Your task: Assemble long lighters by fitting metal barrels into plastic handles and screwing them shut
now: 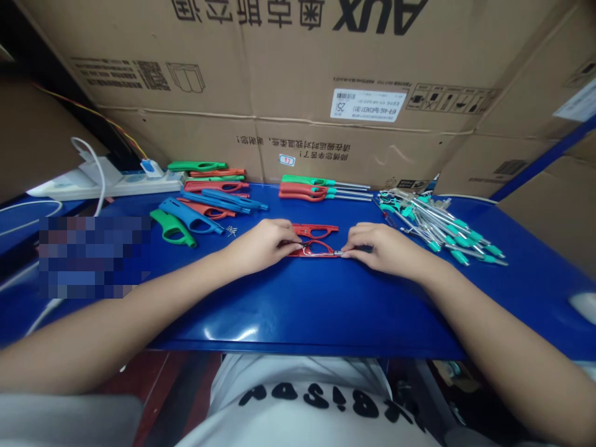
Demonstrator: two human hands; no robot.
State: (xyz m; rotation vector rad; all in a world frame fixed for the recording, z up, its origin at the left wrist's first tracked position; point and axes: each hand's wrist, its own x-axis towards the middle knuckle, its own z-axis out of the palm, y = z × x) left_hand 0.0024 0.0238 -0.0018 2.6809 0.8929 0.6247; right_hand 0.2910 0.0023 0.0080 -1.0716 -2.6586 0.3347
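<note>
A red lighter casing half [318, 250] lies on the blue table in front of me, with a thin white wire [307, 251] inside it. My left hand [275, 246] is closed in a pinch at the casing's left end, beside a small dark part; its fingertips hide part of that end. At the right end my right hand [379, 247] pinches a small silvery metal piece [338, 253]. Just behind lies a second red casing half [316, 231], touched by neither hand's visible fingertips.
Blue, green and red lighter casings [189, 215] are piled at the left near small screws [231, 231]. Assembled handles with metal rods [305, 189] lie at the back. Several metal rods with green ends [442, 226] are heaped right. A power strip [125, 184] and cardboard [261, 81] stand behind.
</note>
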